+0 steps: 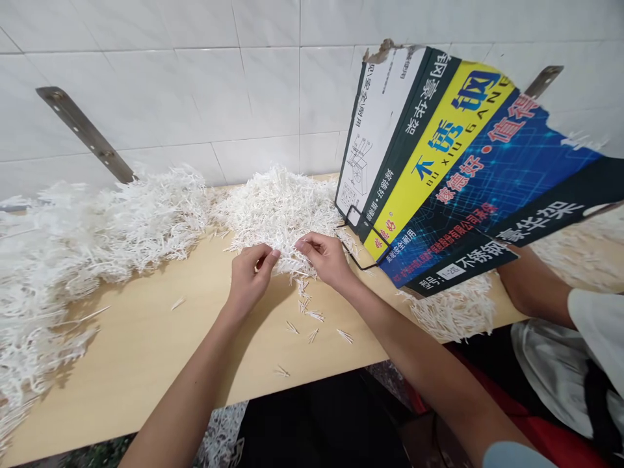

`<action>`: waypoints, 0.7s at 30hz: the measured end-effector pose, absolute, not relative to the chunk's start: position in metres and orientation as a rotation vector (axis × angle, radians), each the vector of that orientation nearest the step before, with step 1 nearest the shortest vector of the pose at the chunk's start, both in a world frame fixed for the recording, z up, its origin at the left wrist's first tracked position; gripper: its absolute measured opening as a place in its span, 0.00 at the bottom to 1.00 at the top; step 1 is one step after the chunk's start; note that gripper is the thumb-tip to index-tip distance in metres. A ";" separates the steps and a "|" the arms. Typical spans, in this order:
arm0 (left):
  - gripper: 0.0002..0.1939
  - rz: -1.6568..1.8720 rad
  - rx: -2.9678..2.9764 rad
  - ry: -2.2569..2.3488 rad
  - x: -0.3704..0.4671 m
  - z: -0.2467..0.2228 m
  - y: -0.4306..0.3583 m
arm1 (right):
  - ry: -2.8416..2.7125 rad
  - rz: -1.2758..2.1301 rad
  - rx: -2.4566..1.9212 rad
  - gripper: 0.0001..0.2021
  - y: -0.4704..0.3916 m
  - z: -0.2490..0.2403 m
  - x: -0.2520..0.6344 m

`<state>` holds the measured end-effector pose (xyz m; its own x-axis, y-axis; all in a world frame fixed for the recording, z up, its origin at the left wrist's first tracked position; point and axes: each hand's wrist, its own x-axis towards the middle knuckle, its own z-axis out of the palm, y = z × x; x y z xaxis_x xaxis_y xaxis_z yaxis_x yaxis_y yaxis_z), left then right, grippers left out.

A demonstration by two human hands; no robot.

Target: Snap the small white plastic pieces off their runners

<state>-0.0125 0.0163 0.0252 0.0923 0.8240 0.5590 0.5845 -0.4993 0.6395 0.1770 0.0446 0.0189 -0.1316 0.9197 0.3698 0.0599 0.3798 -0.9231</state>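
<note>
My left hand [251, 273] is closed in a pinch, thumb against the index finger, just above the table at the front of a middle pile of thin white branching plastic pieces [280, 211]. To its right, my right hand [324, 258] is pinched as well, over the front edge of the same pile. Whatever sits between the fingertips of either hand is too small to make out. Below the hands, a trail of small white slivers [303, 296] runs toward me, with several little loose bunches [345, 336] nearby.
A larger heap of white branching pieces [107, 221] covers the left of the table [146, 351]. At right a printed cardboard divider [439, 169] leans in a black wire stand [363, 237]. Behind it are a person's arm [536, 286] and another white pile [453, 309]. A tiled wall [263, 84] closes the back.
</note>
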 end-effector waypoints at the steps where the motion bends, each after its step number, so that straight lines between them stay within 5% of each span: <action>1: 0.19 1.353 2.156 1.396 -0.011 0.024 0.015 | -1.463 0.898 -0.941 0.18 0.045 0.017 0.175; 8: 0.21 1.639 2.145 1.408 -0.015 0.013 0.010 | -0.944 0.774 -0.977 0.16 0.076 0.001 0.190; 13: 0.17 1.703 2.113 1.449 -0.025 0.007 0.017 | -1.298 0.759 -1.085 0.16 0.076 0.001 0.196; 21: 0.13 1.726 2.224 1.444 -0.022 -0.002 0.021 | -1.522 1.280 -0.823 0.17 0.055 0.014 0.172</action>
